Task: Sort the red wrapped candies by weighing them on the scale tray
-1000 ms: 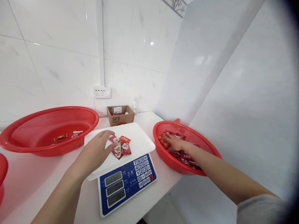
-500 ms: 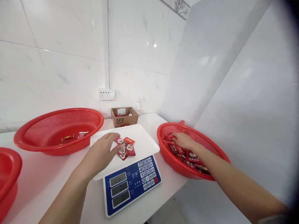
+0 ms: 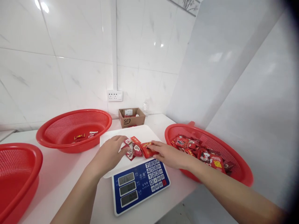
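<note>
Scale: blue-faced, with a white weighing tray on top, it sits on the white counter directly before you; every place below is given from it.

Packets on the tray: a small cluster of red sweet wrappers lies on the middle of the tray.

Your left hand: it rests palm down on the left half of the tray, fingers loosely spread, fingertips touching the left edge of the cluster and closed on nothing.

Your right hand: it reaches onto the right edge of the tray, thumb and fingers pinched together on one red packet, which lies against the right side of the cluster.

Right basket: a red mesh basket just right of the scale, holding a heap of loose packets in red wrappers.

Left basket: a red mesh basket behind and left of the scale, with a few packets on its floor.

Near basket: a third red basket far left of the scale, partly out of view.

Cardboard box: small and open, it stands behind the scale against the tiled wall.

Socket: a white wall outlet above the box.
</note>
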`<state>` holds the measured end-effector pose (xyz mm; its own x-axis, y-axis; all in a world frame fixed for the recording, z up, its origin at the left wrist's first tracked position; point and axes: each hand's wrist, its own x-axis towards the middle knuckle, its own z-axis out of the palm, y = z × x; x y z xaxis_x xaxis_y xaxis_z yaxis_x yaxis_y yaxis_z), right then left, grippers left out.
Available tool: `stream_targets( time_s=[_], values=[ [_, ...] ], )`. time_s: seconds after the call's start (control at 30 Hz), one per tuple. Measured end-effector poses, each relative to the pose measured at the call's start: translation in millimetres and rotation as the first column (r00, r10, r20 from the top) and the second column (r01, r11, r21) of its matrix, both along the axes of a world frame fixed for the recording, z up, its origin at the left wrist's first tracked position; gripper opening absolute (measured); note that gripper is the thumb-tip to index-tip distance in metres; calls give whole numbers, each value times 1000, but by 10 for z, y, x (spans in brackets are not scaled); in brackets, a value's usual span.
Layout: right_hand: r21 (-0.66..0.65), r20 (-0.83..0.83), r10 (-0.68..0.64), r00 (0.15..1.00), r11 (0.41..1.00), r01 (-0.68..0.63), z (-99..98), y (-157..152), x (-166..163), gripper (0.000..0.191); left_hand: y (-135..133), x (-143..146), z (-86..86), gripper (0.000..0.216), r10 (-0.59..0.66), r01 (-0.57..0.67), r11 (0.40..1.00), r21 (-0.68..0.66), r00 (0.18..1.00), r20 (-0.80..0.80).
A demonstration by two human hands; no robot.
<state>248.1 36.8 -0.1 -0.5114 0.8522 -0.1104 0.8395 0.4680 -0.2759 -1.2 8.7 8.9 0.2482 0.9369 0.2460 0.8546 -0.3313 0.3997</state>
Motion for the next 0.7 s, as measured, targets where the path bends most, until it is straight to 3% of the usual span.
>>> stream_targets(
  time_s=[0.2,0.33,0.5,0.7],
  values=[
    [92,-84,78,993,993,-71,-197,200,-155,49,-12,20,18,40,-99,92,989,-115,994,-53],
    [82,-150,122,981,990,-110,-175,308,-274,48,-10,21,32,28,-140,124,979,-163,986,-93],
    [-3,-138,145,980,989,-147,-101,379,-499,61,22,14,20,21,-129,104,980,-167,980,-149],
    [13,-109,252,962,968,-252,-95,441,-612,57,67,-41,-1,22,-53,28,991,-131,980,-194]
  ],
)
